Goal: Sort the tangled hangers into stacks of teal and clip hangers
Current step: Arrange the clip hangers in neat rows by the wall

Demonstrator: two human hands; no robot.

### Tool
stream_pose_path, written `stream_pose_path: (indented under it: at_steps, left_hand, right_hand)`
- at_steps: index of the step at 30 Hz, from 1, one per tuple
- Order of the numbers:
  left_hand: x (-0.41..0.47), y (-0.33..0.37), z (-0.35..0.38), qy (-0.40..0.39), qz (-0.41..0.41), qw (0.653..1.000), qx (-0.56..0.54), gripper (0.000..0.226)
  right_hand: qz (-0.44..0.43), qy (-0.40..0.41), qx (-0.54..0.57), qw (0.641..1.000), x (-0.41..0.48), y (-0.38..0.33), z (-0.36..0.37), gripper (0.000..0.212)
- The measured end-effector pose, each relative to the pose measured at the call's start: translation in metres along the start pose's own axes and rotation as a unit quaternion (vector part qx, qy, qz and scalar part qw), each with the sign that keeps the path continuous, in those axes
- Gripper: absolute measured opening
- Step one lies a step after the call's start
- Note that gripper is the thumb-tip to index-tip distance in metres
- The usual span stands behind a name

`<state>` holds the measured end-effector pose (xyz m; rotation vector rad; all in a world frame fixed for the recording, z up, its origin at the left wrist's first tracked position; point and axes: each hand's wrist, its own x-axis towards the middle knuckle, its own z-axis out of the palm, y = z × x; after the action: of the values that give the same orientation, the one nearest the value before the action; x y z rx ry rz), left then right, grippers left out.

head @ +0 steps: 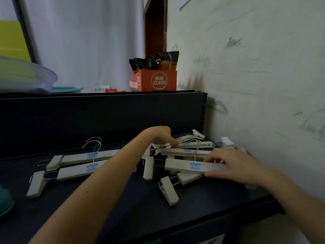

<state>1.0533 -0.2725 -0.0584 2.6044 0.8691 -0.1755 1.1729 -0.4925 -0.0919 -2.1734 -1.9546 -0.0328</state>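
On the dark shelf (109, 205) lies a tangled pile of white clip hangers (188, 152) at the right, near the wall. My right hand (233, 164) grips the right end of the front clip hanger (186, 166), thumb under and fingers over it. My left hand (161, 136) reaches over the pile and pinches a white clip (161, 147) at the pile's left side. Two sorted clip hangers (79, 162) lie side by side at the left, hooks pointing back. A stack of teal hangers (5, 203) shows at the left edge, mostly cut off.
The shelf's dark back panel (105, 118) rises behind the hangers. On top stand an orange snack box (156, 81), a clear bowl (26, 76) and a teal tray (66, 89). A patterned wall (263, 85) closes the right side.
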Motion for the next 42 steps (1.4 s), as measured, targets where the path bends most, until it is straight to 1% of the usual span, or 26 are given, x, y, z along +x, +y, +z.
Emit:
stream_pose_path:
  at_steps: [3, 6, 9, 11, 12, 13, 15, 18, 21, 25, 28, 31, 36, 39, 40, 42]
  left_hand:
    - [0.001, 0.002, 0.002, 0.000, 0.008, 1.000, 0.020, 0.053]
    - [0.003, 0.003, 0.003, 0.006, 0.018, 0.999, 0.041, 0.048]
    - [0.002, 0.003, 0.003, 0.010, 0.016, 0.999, 0.026, 0.053]
    - [0.000, 0.002, 0.002, 0.004, 0.013, 1.000, 0.002, 0.062]
    - [-0.001, 0.001, 0.001, -0.005, 0.012, 1.000, -0.005, 0.062]
    - [-0.002, -0.001, -0.001, -0.014, 0.017, 1.000, -0.011, 0.057]
    - [-0.004, -0.005, -0.006, -0.022, 0.022, 0.999, -0.009, 0.040]
    - [-0.011, -0.008, -0.013, -0.015, 0.037, 0.999, -0.021, 0.040]
    - [-0.020, -0.008, -0.022, 0.017, 0.075, 0.995, -0.059, 0.045]
    - [-0.035, -0.008, -0.037, 0.069, 0.128, 0.987, -0.070, 0.036]
    - [-0.052, -0.009, -0.047, 0.109, 0.152, 0.981, -0.044, 0.030]
    - [-0.077, -0.013, -0.055, 0.154, 0.177, 0.972, 0.006, 0.030]
    - [-0.128, -0.039, -0.055, 0.208, 0.193, 0.958, 0.049, 0.030]
    - [-0.166, -0.060, -0.049, 0.221, 0.189, 0.955, 0.052, 0.031]
    - [-0.179, -0.067, -0.046, 0.228, 0.187, 0.954, 0.056, 0.033]
    - [-0.206, -0.084, -0.039, 0.252, 0.182, 0.948, 0.066, 0.040]
  right_hand:
    - [-0.006, -0.004, 0.000, 1.000, 0.000, 0.001, 0.001, 0.034]
    - [-0.011, 0.001, 0.003, 1.000, 0.000, 0.002, 0.002, 0.030]
    - [-0.016, 0.004, 0.008, 1.000, -0.001, 0.002, 0.004, 0.027]
    - [-0.017, 0.002, 0.010, 1.000, -0.002, 0.003, 0.004, 0.028]
    - [-0.016, 0.003, 0.011, 1.000, -0.002, 0.003, 0.005, 0.030]
    - [-0.014, 0.004, 0.012, 1.000, -0.002, 0.003, 0.005, 0.031]
    - [-0.010, 0.008, 0.015, 1.000, -0.003, 0.004, 0.006, 0.033]
    - [-0.009, 0.011, 0.016, 1.000, -0.004, 0.004, 0.007, 0.033]
    - [-0.009, 0.014, 0.021, 1.000, -0.005, 0.003, 0.007, 0.031]
    - [-0.010, 0.018, 0.020, 1.000, -0.007, -0.002, 0.004, 0.026]
    - [-0.005, 0.031, 0.004, 1.000, -0.011, -0.004, -0.004, 0.030]
    - [-0.003, 0.043, -0.023, 0.999, -0.014, -0.004, -0.016, 0.032]
    - [0.025, 0.100, -0.028, 0.994, -0.017, 0.002, -0.034, 0.029]
    - [0.037, 0.113, -0.001, 0.993, -0.013, 0.003, -0.043, 0.036]
    - [0.041, 0.119, 0.008, 0.992, -0.010, 0.003, -0.044, 0.035]
    - [0.050, 0.130, 0.035, 0.990, -0.001, 0.004, -0.046, 0.023]
